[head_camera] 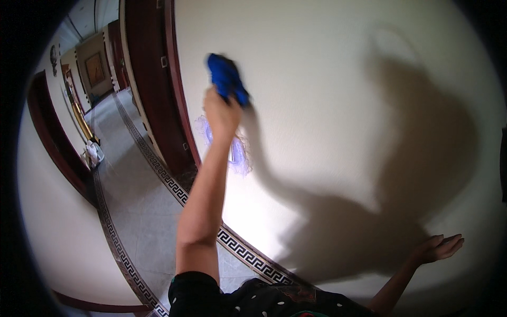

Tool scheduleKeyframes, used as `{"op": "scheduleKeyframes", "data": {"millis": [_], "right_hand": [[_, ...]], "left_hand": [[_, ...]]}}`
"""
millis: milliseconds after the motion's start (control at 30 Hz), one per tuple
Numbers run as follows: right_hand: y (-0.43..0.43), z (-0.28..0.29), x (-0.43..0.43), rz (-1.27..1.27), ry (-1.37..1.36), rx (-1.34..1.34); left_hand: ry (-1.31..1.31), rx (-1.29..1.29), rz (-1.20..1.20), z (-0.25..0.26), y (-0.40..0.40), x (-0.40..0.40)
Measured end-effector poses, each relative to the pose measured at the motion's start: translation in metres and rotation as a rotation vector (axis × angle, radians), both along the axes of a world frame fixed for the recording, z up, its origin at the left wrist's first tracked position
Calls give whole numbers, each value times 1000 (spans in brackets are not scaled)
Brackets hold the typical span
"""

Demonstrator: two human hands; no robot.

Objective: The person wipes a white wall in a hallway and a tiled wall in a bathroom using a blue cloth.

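My left hand [223, 113] grips a bunched blue cloth [225, 75] in front of a cream textured wall [317, 87]. The cloth looks slightly blurred, and whether it presses on the wall cannot be told. Behind my left wrist, a lavender lacy surround [239, 154] frames a wall plate, partly covered by my forearm. My right hand [439, 247] is low at the right, near the wall, palm up and fingers extended, with nothing in it.
A dark red-brown door [148, 79] and its frame stand left of the wall. A grey tiled corridor floor [146, 226] with a Greek-key border [253, 255] runs away to the upper left. Along its far side are a white bag [93, 152] and a dark doorway [51, 134].
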State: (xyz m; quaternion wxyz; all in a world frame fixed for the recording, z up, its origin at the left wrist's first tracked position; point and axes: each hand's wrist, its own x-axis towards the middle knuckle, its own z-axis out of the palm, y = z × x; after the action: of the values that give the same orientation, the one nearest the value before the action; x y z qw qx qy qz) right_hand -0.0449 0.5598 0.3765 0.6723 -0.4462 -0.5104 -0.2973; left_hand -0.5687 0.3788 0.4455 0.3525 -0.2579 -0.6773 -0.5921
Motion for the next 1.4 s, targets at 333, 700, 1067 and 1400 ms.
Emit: {"op": "scheduleKeyframes", "data": {"millis": [333,700,1067,1400], "right_hand": [[10,-6,-2,12,0,-31],[12,-7,13,-91,-110,-9],[3,3,8,-41,-110,-47],[3,3,2,-26,-101,-66]], "left_hand": [[-53,-54,-126,36,-14,-16],[-61,-59,-273,-279,16,168],[67,56,-162,-81,19,122],[-281,-188,-193,-218,4,152]]}}
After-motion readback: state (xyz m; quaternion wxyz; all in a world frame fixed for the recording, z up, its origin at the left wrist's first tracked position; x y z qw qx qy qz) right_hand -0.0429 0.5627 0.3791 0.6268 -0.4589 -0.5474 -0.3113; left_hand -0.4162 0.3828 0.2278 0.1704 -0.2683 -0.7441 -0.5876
